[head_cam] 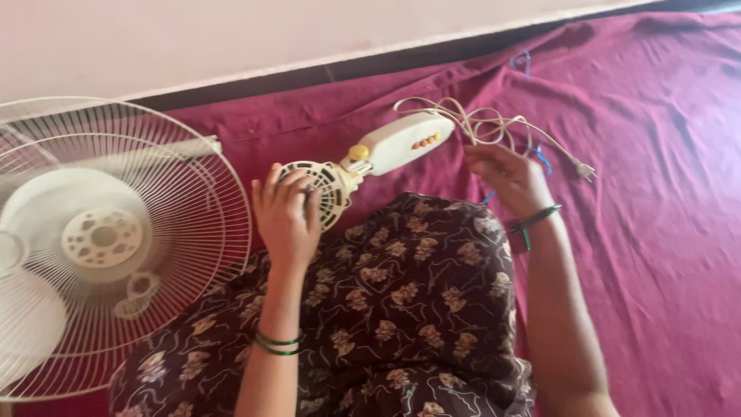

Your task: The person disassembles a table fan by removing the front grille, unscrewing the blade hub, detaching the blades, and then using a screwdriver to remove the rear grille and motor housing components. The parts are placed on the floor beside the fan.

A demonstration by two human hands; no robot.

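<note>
The left hand [284,212] is seen just left of centre, fingers curled around the round vented motor [323,191], which is gripped from its left side. From the motor, a cream control arm [401,141] with a yellow knob [359,152] and small orange buttons runs up toward 1 o'clock, its far end resting on the maroon cloth [664,154]. The motor lies at the upper edge of the patterned lap [394,309], which fills the 6 o'clock area.

The right hand [505,176] is held at about 2 o'clock from centre, fingers bent and pinching a loop of the cord [486,123]. The cord is bunched in loose coils just above this hand, and its plug [584,170] lies on the cloth to the right, close by but apart from the fingers. A thin blue thread [545,161] is seen beside the cord.

At 9 o'clock a large white fan guard [116,247] with its blades is laid flat, its rim just beside the left wrist and touching the lap's edge. Open cloth is left at 3 to 5 o'clock. Along 12 o'clock the cloth ends at a dark strip below the pale wall [231,38].
</note>
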